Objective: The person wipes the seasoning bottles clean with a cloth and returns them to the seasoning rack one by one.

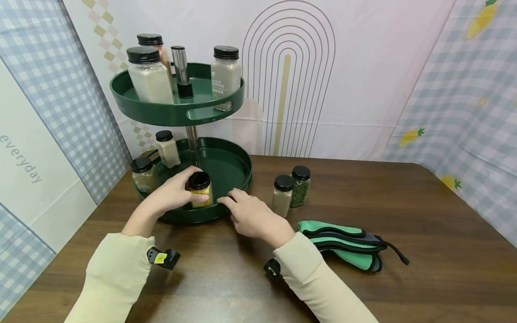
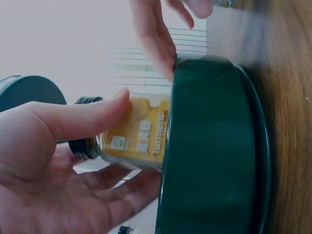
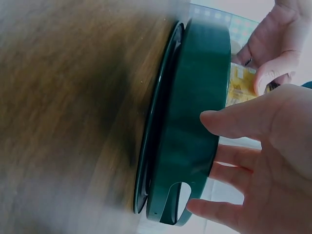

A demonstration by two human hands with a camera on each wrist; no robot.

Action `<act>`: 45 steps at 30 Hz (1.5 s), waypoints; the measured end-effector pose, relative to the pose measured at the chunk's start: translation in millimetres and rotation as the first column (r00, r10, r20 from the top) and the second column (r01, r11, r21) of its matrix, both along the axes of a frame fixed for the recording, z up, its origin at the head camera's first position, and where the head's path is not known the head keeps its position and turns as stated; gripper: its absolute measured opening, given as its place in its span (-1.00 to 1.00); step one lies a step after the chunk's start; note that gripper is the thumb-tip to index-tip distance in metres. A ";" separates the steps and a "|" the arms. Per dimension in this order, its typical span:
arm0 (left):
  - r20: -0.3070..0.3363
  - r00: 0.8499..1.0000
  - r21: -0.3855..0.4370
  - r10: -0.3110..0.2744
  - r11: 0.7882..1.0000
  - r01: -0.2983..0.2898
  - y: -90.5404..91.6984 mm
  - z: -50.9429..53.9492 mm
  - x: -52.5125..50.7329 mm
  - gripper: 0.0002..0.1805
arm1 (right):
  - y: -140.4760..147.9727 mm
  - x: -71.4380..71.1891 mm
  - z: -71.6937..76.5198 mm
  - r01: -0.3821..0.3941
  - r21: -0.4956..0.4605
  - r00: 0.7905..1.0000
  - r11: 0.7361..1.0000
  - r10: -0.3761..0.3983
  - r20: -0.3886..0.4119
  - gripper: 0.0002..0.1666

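Observation:
My left hand (image 1: pixel 173 193) holds a turmeric jar (image 2: pixel 139 129) with yellow contents and a black lid, thumb on one side and fingers behind it. The jar is upright inside the front of the green lower tray (image 1: pixel 190 217) of a two-tier rack; the wall hides its base, so I cannot tell whether it touches the floor. At the tray's front right, my right hand (image 1: pixel 254 214) has its fingers over the rim and its thumb (image 3: pixel 219 124) by the outer wall. Two more jars, one pale (image 1: pixel 167 150) and one greyish (image 1: pixel 144 177), stand on the lower tray's left side.
Jars with pale (image 1: pixel 150 83), orange-brown (image 1: pixel 163 56) and black pepper (image 1: pixel 226 74) contents stand on the upper tray (image 1: pixel 161 114). Right of the rack, a pale jar (image 1: pixel 282 199) and a green herb jar (image 1: pixel 300 188) stand near a folded green pouch (image 1: pixel 343 242) on the wooden table (image 1: pixel 436 215).

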State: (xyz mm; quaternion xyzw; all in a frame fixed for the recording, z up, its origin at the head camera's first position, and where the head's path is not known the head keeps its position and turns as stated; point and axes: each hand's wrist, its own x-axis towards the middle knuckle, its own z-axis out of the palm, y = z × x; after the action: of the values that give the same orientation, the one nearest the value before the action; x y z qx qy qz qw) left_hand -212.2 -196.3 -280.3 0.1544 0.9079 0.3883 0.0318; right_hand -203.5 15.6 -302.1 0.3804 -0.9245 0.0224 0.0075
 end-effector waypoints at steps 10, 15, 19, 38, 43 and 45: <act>0.086 0.996 0.010 0.019 1.000 -0.020 1.6 2.3 0.2 -0.37 | -2.7 2.4 -1.6 0.024 0.030 0.999 0.999 -0.023 -0.022 -0.45; 0.019 0.999 0.021 0.027 0.999 -0.027 4.1 2.2 1.6 -0.47 | -1.8 3.4 -0.4 0.014 0.029 1.000 0.999 -0.013 -0.025 -0.45; 0.016 1.000 0.014 0.026 1.000 -0.027 3.3 2.3 2.2 -0.53 | -2.0 6.2 -0.5 0.019 0.046 1.000 0.999 -0.019 0.000 -0.40; -0.295 0.954 0.270 0.054 0.962 0.029 82.3 16.9 27.9 -0.49 | 104.7 60.3 106.7 0.106 -0.163 0.967 0.981 -0.063 0.246 -0.43; -0.026 0.998 0.388 -0.060 0.919 0.065 105.3 -4.1 19.5 -0.42 | 133.7 55.1 89.9 0.218 -0.008 0.920 0.976 -0.203 0.336 -0.47; 0.084 0.994 0.418 -0.073 0.908 0.031 113.3 -12.7 14.7 -0.35 | 139.1 47.6 73.7 0.294 0.119 0.870 0.948 -0.317 0.377 -0.42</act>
State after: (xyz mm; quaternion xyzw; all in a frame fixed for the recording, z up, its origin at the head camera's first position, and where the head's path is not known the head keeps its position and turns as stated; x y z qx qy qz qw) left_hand -197.5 -82.9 -293.0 0.1626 0.7974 0.5786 0.0530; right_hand -155.8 154.7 -228.4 0.2174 -0.9559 0.0696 -0.1847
